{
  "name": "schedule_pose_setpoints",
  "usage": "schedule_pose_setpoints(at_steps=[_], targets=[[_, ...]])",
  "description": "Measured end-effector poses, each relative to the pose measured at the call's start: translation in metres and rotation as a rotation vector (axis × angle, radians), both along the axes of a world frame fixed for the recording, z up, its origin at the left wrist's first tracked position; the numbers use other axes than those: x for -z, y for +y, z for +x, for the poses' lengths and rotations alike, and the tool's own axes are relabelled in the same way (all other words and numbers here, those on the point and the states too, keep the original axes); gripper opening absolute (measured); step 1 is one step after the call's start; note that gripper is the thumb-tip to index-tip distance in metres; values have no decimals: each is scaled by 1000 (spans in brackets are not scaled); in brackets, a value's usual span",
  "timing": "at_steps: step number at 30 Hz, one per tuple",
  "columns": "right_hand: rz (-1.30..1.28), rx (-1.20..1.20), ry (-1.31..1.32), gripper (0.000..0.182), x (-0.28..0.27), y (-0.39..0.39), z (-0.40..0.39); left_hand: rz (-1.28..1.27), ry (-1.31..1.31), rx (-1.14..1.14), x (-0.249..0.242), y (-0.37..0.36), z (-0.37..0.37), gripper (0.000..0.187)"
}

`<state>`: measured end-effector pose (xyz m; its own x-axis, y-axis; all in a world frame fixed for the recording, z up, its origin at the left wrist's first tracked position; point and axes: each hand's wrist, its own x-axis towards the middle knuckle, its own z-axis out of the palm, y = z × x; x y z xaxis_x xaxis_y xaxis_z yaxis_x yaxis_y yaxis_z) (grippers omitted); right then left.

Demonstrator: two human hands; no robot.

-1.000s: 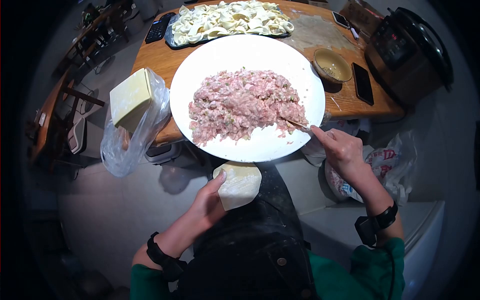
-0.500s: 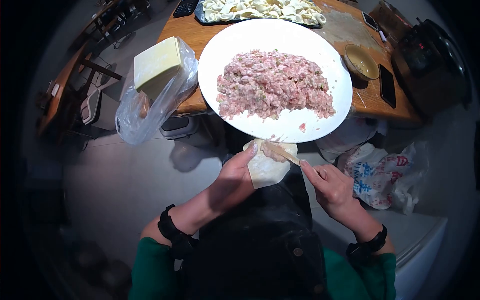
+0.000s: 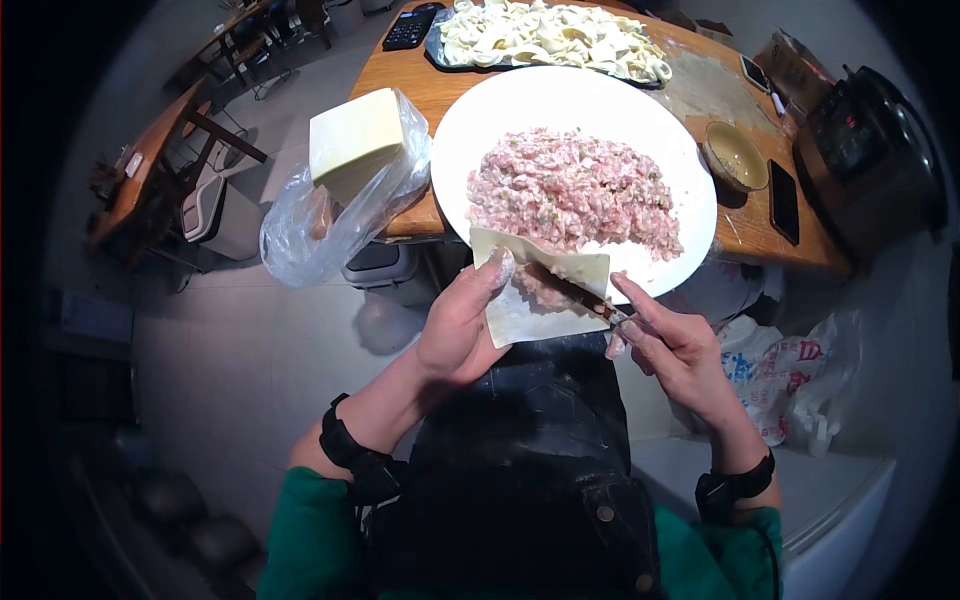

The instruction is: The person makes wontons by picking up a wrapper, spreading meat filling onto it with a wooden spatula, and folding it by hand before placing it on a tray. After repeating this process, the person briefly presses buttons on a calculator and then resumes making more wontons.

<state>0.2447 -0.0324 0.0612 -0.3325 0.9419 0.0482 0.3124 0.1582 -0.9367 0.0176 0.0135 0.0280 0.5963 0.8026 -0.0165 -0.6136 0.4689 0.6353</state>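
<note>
My left hand (image 3: 458,325) holds up a square dough wrapper (image 3: 520,325), its thumb pressed on the left part of the sheet. A smear of meat filling (image 3: 538,290) lies on the wrapper. My right hand (image 3: 678,345) grips a narrow flat spreading stick (image 3: 582,294), whose far end rests in that filling. Just beyond both hands, a large white plate (image 3: 590,98) carries a mound of minced meat (image 3: 572,185) with green flecks. The wrapper overlaps the plate's near edge in view. Left of the plate, a stack of wrappers (image 3: 355,132) sits in a clear plastic bag (image 3: 312,245).
Folded dumplings (image 3: 550,32) fill a dark tray at the back of the wooden table (image 3: 395,85). To the right are a yellowish bowl (image 3: 736,157), a black phone (image 3: 784,203) and a dark cooker (image 3: 865,150). A printed plastic bag (image 3: 770,375) hangs below.
Both hands and the wrapper have risen toward the plate in view. The wrapper is spread flatter and faces me more squarely. The stick still touches the filling, and the view has shifted slightly.
</note>
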Motion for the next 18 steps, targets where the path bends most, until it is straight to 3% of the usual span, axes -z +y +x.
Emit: schedule_pose_setpoints(at_steps=[2, 3, 5, 6, 11, 14, 18], targets=[[417, -27, -86, 55, 3, 9, -6, 256, -9, 70, -7, 14, -5, 53], [431, -31, -84, 55, 0, 10, -8, 270, -6, 66, -13, 16, -4, 53], [873, 94, -412, 57, -6, 12, -10, 189, -145, -11, -30, 14, 3, 55], [973, 154, -434, 55, -5, 14, -13, 119, -169, -63, -35, 11, 5, 60], [1035, 201, -525, 53, 4, 14, -23, 144, -241, -185, -28, 6, 13, 68], [932, 179, -449, 53, 15, 12, -27, 279, -127, -228, -26, 6, 14, 63], [794, 171, -395, 46, 24, 5, -22, 152, -5, -268, -24, 10, 15, 52]])
